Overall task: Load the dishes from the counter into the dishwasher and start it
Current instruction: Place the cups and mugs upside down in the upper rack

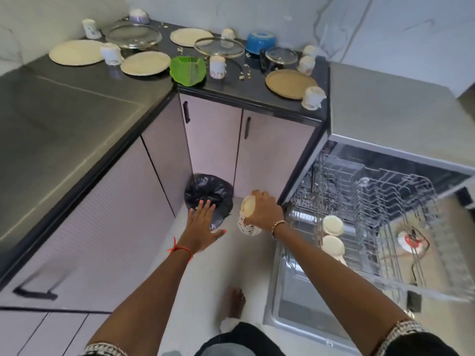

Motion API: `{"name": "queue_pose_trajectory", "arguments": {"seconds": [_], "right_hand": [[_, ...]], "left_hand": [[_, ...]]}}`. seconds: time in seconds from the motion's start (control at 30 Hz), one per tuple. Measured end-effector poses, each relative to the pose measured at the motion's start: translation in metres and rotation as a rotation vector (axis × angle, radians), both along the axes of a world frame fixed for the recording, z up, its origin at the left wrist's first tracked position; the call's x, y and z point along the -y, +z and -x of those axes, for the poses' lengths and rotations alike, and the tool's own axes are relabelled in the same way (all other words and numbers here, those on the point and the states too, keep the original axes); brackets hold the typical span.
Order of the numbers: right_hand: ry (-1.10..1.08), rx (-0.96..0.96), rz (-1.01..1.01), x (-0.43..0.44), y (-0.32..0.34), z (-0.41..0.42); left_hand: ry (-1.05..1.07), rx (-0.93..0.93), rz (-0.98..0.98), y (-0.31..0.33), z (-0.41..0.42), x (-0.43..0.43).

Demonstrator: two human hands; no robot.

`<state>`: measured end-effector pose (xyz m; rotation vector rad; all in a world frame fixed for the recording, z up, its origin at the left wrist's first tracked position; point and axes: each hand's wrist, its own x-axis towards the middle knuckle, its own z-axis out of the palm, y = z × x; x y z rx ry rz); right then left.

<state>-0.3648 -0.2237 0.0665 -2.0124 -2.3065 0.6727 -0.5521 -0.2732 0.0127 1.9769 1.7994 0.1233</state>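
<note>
Patterned cup (248,219) tipped sideways, clamped in right hand (264,210), fingers (257,194) curled round its rim and body. Left hand (203,227) flat, its fingers (205,208) straight and apart, holding nothing, hovering over black-bagged bin (205,191). Bin just left of the cup-holding fingers; probably tipping scraps out, not certain. Pulled-out rack (385,201) of open dishwasher right of those fingers, two cups (332,224) already upside down in it. Red-and-white item (410,242) lower down, unclear. Early stage by the look of it: far beyond the fingers, table (77,111) loaded with plates (77,52), glass lids (133,35), more cups (217,67), green bowl (188,70), blue bowl (261,42). Door open, start not yet done.
</note>
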Motion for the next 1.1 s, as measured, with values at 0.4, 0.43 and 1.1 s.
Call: {"name": "queue_pose_trajectory", "arguments": {"seconds": [0.4,0.43,1.1], "right_hand": [[-0.182,-0.050,0.018,0.081,-0.014,-0.094],[-0.195,-0.051,0.010,0.083,-0.014,-0.103],[-0.298,-0.143,-0.032,-0.002,-0.034,-0.356]], "left_hand": [[-0.267,-0.059,0.006,-0.012,-0.090,0.043],[-0.292,-0.069,-0.001,-0.012,-0.099,0.042],[-0.336,-0.080,0.093,-0.030,-0.333,-0.028]]}}
